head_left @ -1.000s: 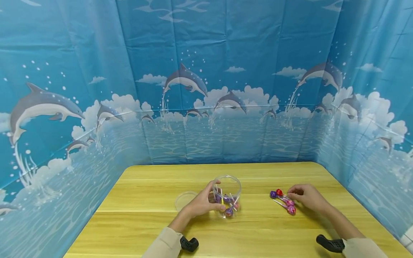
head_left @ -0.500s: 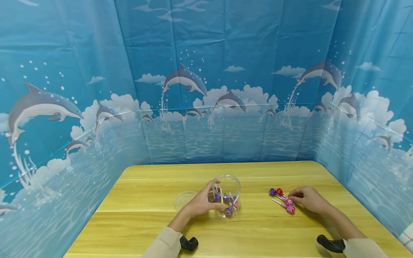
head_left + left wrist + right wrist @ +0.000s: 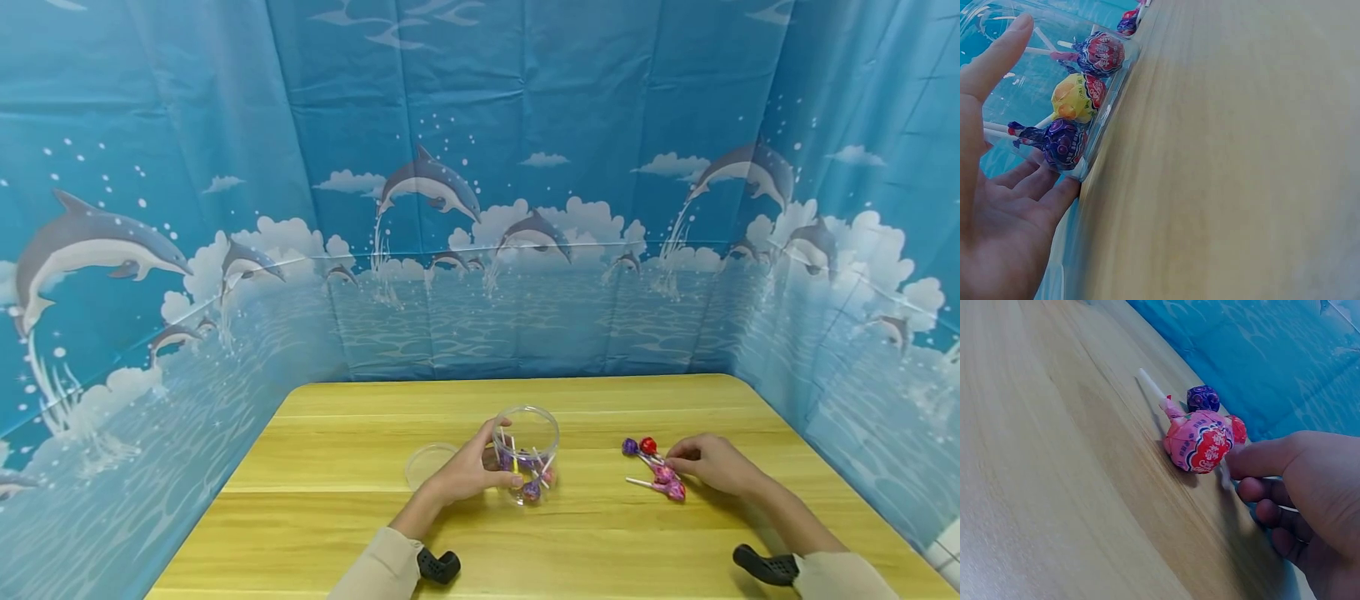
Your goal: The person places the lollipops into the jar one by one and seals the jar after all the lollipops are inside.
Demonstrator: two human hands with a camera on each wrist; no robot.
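Note:
My left hand (image 3: 471,472) grips a clear round plastic jar (image 3: 557,439), which stands without a lid on the table. Inside it are several wrapped lollipops, among them a yellow one (image 3: 1072,98) and a purple one (image 3: 1064,145) low against the wall. To the right, my right hand (image 3: 716,463) is at a small cluster of lollipops, thumb and forefinger pinching a white stick. A pink lollipop (image 3: 1196,445) lies right by the fingertips, its own stick pointing away. Purple (image 3: 630,447) and red (image 3: 648,446) heads lie just beyond; the pinched lollipop's head is partly hidden.
A clear round lid (image 3: 414,467) lies flat left of the jar, partly behind my left hand. The yellow wood-grain table (image 3: 337,525) is backed by a blue dolphin-print curtain (image 3: 480,325). Black curved pieces (image 3: 438,567) sit at both wrists.
The front pink lollipop has turned, its stick tip swinging left and nearer. The purple lollipop has shifted slightly left. My right hand stays at the cluster; the left hand and jar hold still.

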